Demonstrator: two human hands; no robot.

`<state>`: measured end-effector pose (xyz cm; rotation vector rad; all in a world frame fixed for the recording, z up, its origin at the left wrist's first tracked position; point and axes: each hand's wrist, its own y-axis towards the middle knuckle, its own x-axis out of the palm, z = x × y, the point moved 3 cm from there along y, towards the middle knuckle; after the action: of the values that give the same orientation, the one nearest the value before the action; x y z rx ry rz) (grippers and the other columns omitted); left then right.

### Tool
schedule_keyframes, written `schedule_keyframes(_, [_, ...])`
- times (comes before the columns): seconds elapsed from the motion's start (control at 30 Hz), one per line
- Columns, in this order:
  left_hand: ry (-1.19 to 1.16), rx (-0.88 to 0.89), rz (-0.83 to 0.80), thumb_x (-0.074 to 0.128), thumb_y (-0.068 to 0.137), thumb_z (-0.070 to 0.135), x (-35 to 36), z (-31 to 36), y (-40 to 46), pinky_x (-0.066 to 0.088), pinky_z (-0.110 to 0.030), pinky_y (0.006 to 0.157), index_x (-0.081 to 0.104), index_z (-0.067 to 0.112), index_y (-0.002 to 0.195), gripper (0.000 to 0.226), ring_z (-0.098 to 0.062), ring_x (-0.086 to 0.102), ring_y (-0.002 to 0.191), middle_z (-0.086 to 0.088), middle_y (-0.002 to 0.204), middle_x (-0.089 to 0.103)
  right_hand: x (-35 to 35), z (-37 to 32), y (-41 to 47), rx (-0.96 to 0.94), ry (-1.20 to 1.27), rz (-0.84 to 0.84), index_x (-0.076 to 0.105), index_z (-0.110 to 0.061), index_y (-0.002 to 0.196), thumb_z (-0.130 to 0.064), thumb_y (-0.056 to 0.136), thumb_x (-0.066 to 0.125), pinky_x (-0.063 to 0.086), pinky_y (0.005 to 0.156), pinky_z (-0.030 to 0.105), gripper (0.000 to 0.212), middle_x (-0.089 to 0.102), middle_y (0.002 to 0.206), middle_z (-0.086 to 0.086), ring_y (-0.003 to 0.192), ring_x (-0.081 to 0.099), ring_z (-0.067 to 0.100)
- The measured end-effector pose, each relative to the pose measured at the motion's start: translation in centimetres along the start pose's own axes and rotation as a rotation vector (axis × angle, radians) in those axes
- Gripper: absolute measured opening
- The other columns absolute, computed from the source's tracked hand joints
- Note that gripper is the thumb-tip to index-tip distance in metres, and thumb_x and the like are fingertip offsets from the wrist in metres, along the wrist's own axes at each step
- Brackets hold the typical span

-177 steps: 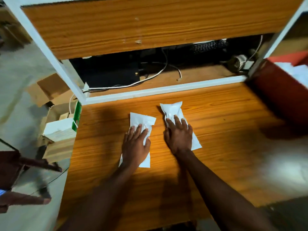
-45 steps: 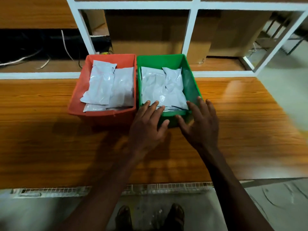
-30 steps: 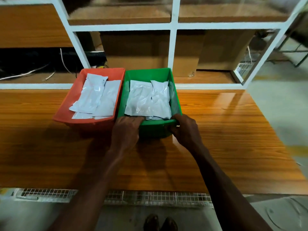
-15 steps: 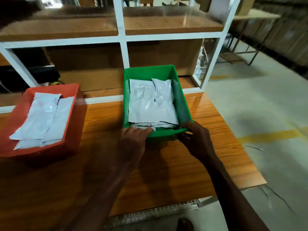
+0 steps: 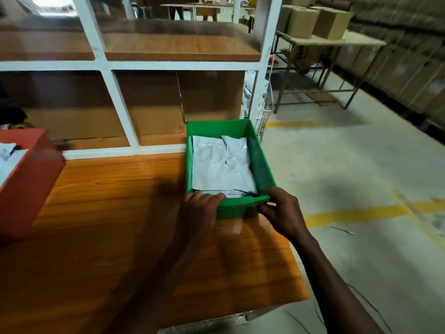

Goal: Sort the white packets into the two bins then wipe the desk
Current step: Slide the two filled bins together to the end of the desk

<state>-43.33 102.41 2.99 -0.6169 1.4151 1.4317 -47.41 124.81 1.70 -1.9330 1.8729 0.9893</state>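
Observation:
A green bin holding white packets sits at the right end of the wooden desk, its far right corner past the desk's edge. My left hand grips the bin's near rim at the left corner, fingers curled over it. My right hand grips the near right corner of the same rim. A red bin with white packets stands at the desk's far left, partly cut off by the frame.
A white-framed shelf unit with cardboard boxes rises behind the desk. The desk ends just right of the green bin, with concrete floor and a yellow line beyond. A wire basket hangs at the shelf's right post.
Both hands took hold of the green bin's near rim and slid it right, away from the red bin, up to the desk's right end.

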Motion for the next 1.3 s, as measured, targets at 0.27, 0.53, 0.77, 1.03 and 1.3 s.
schedule_keyframes(0.27, [-0.006, -0.026, -0.076, 0.041, 0.080, 0.015, 1.7, 1.5, 2.2, 0.045, -0.039, 0.075, 0.068, 0.026, 0.110, 0.042, -0.026, 0.062, 0.080, 0.002, 0.086, 0.072, -1.6, 2.1, 0.8, 0.008, 0.039, -0.011, 0.060, -0.029, 0.083, -0.016, 0.077, 0.083, 0.059, 0.074, 0.036, 0.027, 0.061, 0.087, -0.003, 0.085, 0.062, 0.015])
schedule_keyframes(0.53, [-0.014, -0.033, -0.063, 0.051, 0.077, 0.010, 2.3, 2.5, 2.1, 0.044, -0.040, 0.077, 0.066, 0.026, 0.114, 0.042, -0.025, 0.062, 0.085, 0.003, 0.093, 0.073, -2.2, 2.8, 0.8, 0.046, 0.054, -0.021, 0.060, -0.030, 0.085, -0.014, 0.076, 0.083, 0.059, 0.077, 0.035, 0.029, 0.063, 0.089, -0.001, 0.089, 0.064, 0.019])
schedule_keyframes(0.77, [-0.014, -0.043, -0.046, 0.060, 0.076, 0.007, 2.3, 2.7, 1.9, 0.043, -0.039, 0.078, 0.067, 0.026, 0.113, 0.041, -0.025, 0.062, 0.084, 0.003, 0.093, 0.073, -2.0, 3.0, 0.6, 0.063, 0.082, -0.025, 0.060, -0.032, 0.088, -0.015, 0.077, 0.082, 0.059, 0.077, 0.042, 0.030, 0.062, 0.090, -0.005, 0.088, 0.063, 0.017])
schedule_keyframes(1.03, [-0.045, 0.034, 0.071, 0.081, 0.074, 0.030, 1.0, 2.1, 0.5, 0.031, -0.052, 0.113, 0.053, 0.023, 0.135, 0.067, -0.020, 0.057, 0.119, 0.001, 0.127, 0.064, -1.5, -0.7, -1.3, 0.089, -0.237, 0.056, 0.039, -0.031, 0.146, -0.020, 0.078, 0.081, 0.037, 0.113, 0.050, 0.080, 0.015, 0.164, 0.015, 0.147, 0.023, 0.036])
schedule_keyframes(1.3, [0.003, -0.054, 0.131, 0.067, 0.084, 0.045, -4.3, -4.3, -4.3, 0.023, -0.051, 0.116, 0.045, 0.025, 0.144, 0.067, -0.023, 0.043, 0.137, -0.002, 0.145, 0.052, 4.9, -11.9, -3.8, -0.247, -0.172, 0.106, 0.048, -0.022, 0.140, -0.043, 0.082, 0.067, 0.035, 0.112, 0.046, 0.065, 0.029, 0.160, 0.017, 0.144, 0.031, 0.035])
